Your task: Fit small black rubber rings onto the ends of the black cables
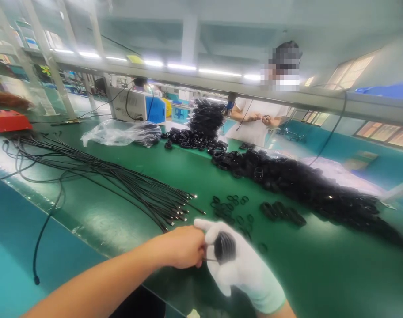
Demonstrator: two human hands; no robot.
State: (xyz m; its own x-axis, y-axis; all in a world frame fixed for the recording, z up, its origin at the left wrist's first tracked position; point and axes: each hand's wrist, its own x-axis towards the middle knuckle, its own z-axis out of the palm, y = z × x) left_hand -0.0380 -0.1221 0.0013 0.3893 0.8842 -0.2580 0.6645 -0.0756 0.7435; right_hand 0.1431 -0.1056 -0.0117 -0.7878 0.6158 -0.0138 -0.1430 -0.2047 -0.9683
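My right hand [248,265], in a white glove, is closed around a tightly wound coil of black cable [225,247]. A short length of the cable runs from the coil toward my bare left hand [184,247]. That hand is closed in a fist right beside the glove and grips the cable's end, though its fingertips are mostly hidden. Just beyond my hands lie several small black rings [223,207], loose on the green table [148,165]. Left of them, a bundle of long black cables [105,170] stretches out, its metal plug ends facing my hands.
A long heap of coiled black cables [297,190] lines the far side, with a taller stack [206,119] behind. Three or so coils [283,213] lie before it. A clear plastic bag [112,132], a grey-blue machine [142,106] and a person [257,119] are beyond.
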